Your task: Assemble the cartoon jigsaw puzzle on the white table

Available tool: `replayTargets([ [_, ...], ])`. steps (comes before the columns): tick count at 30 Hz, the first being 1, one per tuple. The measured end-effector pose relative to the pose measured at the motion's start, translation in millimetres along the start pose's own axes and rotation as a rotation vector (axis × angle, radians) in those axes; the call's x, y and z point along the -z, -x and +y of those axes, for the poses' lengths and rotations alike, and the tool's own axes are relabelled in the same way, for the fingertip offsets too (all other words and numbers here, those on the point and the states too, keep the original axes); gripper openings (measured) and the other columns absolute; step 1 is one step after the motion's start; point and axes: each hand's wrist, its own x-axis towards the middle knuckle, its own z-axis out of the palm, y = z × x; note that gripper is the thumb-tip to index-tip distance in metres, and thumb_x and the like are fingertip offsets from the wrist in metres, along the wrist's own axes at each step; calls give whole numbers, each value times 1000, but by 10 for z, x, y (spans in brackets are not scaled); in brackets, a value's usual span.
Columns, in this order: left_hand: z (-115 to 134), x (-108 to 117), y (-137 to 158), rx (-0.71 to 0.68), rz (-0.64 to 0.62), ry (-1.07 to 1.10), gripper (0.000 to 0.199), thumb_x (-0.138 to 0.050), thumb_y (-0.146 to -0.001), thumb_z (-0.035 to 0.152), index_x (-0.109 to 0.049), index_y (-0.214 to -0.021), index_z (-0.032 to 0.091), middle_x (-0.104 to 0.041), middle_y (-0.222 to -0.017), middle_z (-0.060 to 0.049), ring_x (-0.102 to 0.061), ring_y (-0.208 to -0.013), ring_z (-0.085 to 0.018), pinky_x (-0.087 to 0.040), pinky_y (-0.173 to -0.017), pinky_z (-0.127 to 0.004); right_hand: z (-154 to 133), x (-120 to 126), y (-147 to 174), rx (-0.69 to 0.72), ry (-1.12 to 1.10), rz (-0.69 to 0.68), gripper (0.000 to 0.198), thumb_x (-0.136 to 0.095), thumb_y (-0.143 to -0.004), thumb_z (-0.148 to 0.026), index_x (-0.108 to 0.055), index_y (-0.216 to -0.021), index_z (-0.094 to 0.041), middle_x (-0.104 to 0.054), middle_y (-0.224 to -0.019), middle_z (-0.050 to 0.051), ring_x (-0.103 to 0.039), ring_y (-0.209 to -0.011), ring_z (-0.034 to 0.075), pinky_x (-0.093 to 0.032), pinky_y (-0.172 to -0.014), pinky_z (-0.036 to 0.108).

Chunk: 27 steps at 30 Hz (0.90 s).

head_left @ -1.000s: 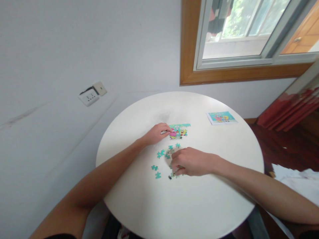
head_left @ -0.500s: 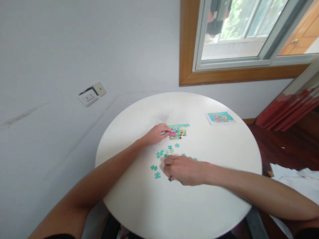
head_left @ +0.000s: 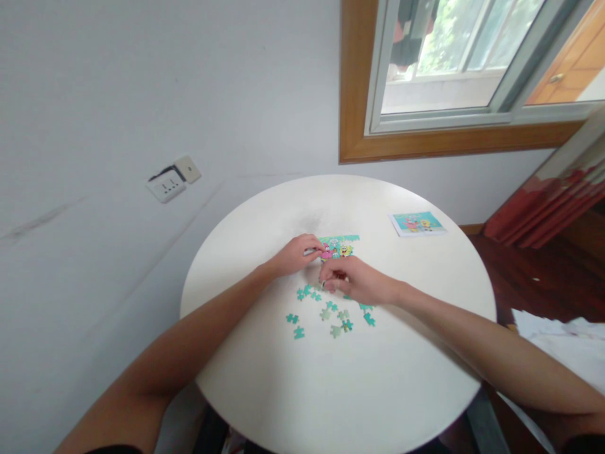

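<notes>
A partly joined jigsaw puzzle (head_left: 341, 244) with cartoon figures on teal lies on the round white table. My left hand (head_left: 301, 253) is at its left edge, thumb and index fingertips brought together on the border. Just below the puzzle, my right hand (head_left: 355, 280) is closed in a pinch on a small dark puzzle piece (head_left: 323, 285), which shows at the thumb tip. The hand covers the puzzle's lower edge. Several loose teal and pale green pieces (head_left: 331, 306) are scattered on the near side of both hands.
A picture card (head_left: 418, 224) with the same cartoon figures lies at the table's (head_left: 265, 391) back right. The wall with a socket (head_left: 167, 184) borders the table at left and behind. A red and white curtain (head_left: 534, 198) hangs at right, near white papers (head_left: 558, 347).
My right hand has moved up from the loose pieces to the puzzle's lower edge, carrying the small dark piece. Pieces it covered now show. My left hand has stayed in place.
</notes>
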Motion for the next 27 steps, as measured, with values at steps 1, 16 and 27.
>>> replayTargets([
  [1, -6, -4, 0, -2, -2, 4, 19, -56, -91, 25, -74, -95, 20, -71, -95, -6, -63, -92, -18, -49, -88, -33, 53, 57, -17, -36, -73, 71, 9, -53, -87, -16, -61, -86, -15, -59, -70, -1, -51, -63, 11, -43, -63, 24],
  [16, 12, -14, 1, -23, -7, -3, 20, -55, -94, 28, -74, -99, 21, -71, -96, -7, -63, -93, -18, -48, -88, -33, 691, 492, -99, -251, -14, 432, 16, -59, -75, -19, -70, -83, -12, -66, -63, 3, -57, -56, 12, -45, -55, 24],
  [27, 20, -23, 2, -27, -13, 1, 21, -56, -95, 31, -73, -99, 21, -70, -96, -7, -63, -93, -18, -48, -87, -33, 781, 360, -123, -361, 140, 368, 10, -63, -73, -18, -71, -69, -13, -64, -56, 1, -52, -51, 10, -38, -50, 21],
])
